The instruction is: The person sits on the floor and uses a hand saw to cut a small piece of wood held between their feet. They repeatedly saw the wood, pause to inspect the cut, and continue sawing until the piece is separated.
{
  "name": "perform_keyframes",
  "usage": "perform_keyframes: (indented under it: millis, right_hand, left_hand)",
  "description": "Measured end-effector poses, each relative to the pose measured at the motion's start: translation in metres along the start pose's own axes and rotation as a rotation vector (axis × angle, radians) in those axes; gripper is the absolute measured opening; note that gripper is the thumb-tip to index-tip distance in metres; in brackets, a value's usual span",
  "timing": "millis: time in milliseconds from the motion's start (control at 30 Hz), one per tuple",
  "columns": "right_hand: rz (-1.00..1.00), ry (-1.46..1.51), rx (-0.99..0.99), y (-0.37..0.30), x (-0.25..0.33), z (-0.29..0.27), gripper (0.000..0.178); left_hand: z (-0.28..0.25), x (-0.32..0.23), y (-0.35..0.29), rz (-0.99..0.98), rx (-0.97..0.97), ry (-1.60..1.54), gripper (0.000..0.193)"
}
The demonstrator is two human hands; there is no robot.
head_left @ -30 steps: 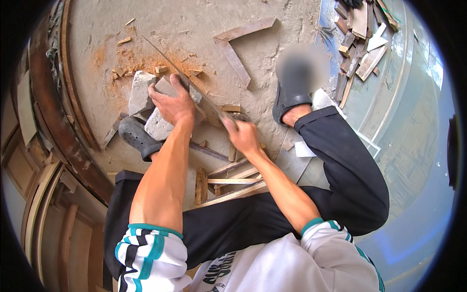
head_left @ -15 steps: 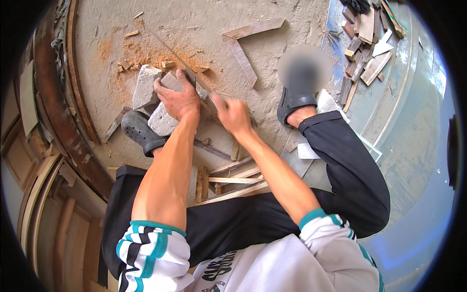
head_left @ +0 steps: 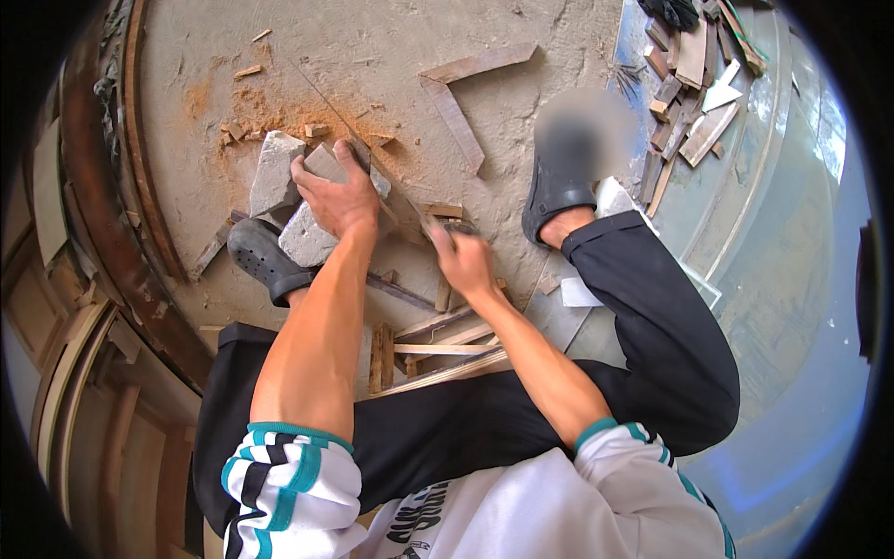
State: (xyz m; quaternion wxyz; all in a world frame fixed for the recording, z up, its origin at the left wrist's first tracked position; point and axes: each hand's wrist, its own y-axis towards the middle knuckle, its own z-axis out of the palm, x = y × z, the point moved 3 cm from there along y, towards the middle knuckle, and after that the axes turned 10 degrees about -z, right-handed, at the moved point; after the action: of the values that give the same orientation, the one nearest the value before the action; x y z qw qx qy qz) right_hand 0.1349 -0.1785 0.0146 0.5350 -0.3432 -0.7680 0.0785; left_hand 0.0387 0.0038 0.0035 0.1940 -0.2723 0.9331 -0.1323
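Observation:
A thin-bladed hand saw slants from the upper left toward me, and my right hand is closed around its handle end, slightly blurred. My left hand is wrapped over a wooden piece, pressing it down with the thumb raised close to the blade. Under and beside that piece lie rough whitish blocks, with another block nearer my shoe. The blade passes just right of my left thumb; my palm hides much of the wood.
Orange sawdust and small offcuts lie beyond the blocks. Two joined boards form an angle on the floor. Scrap wood is heaped at the upper right. Wood strips lie close to my legs, between my dark clogs.
My right hand has drawn back toward me and slightly right, pulling the saw with it. My left hand stays on the wooden piece. The whole view has shifted a little.

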Motion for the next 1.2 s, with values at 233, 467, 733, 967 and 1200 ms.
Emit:
perform_keyframes:
  millis: [233,467,733,967,1200]
  right_hand:
    - [-0.133,-0.033,-0.116,0.011,-0.011,0.007,0.065]
    - [-0.019,-0.242,0.057,0.056,0.029,0.008,0.058]
    - [-0.065,-0.2,0.061,0.077,0.047,0.003,0.062]
    - [-0.13,0.055,-0.13,0.008,-0.012,-0.006,0.07]
    - [-0.11,-0.031,-0.017,0.017,-0.019,0.002,0.069]
  left_hand:
    - [0.003,-0.003,0.002,0.029,0.001,-0.033,0.081]
    - [0.005,-0.006,0.0,-0.028,-0.011,-0.061,0.08]
    - [0.006,-0.008,0.003,-0.023,-0.027,-0.042,0.083]
    - [0.004,-0.008,-0.001,-0.008,-0.01,-0.021,0.08]
    - [0.003,-0.01,-0.002,-0.024,-0.009,0.01,0.079]
